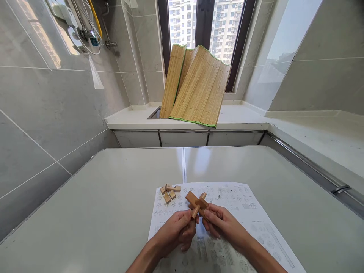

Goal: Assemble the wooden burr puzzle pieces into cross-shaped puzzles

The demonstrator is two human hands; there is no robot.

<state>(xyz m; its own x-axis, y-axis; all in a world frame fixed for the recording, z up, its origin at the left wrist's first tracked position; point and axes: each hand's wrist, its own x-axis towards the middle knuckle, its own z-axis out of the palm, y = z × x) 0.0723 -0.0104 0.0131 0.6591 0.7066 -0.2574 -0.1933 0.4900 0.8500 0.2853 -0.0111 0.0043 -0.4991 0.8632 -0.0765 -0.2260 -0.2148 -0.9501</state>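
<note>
From the head view, both bare hands meet low in the middle of the frame, over a white printed instruction sheet (250,216) covered in small diagrams, which lies flat on the pale grey folding table (93,212). The left hand (174,231) is curled, its thumb and fingers pinching the lower end of a small cross-shaped assembly of interlocked light brown wooden puzzle bars (196,203). The right hand (220,223) is also curled, its fingertips pinching the same assembly from the right side, so that the piece is held between the two hands just above the sheet, tilted, with one bar end pointing up to the left and another up to the right. Near it, to the left and a little farther from the person, a small heap of loose light wooden puzzle blocks (170,192) rests on the upper left corner of the sheet, apart from both hands. Beyond the table, a white stone counter (244,117) runs under a dark-framed window (204,22), and a rolled-out bamboo slat mat with green edging (196,87) leans upright on it against the window. Grey tiled walls (42,113) stand to the left and right.
</note>
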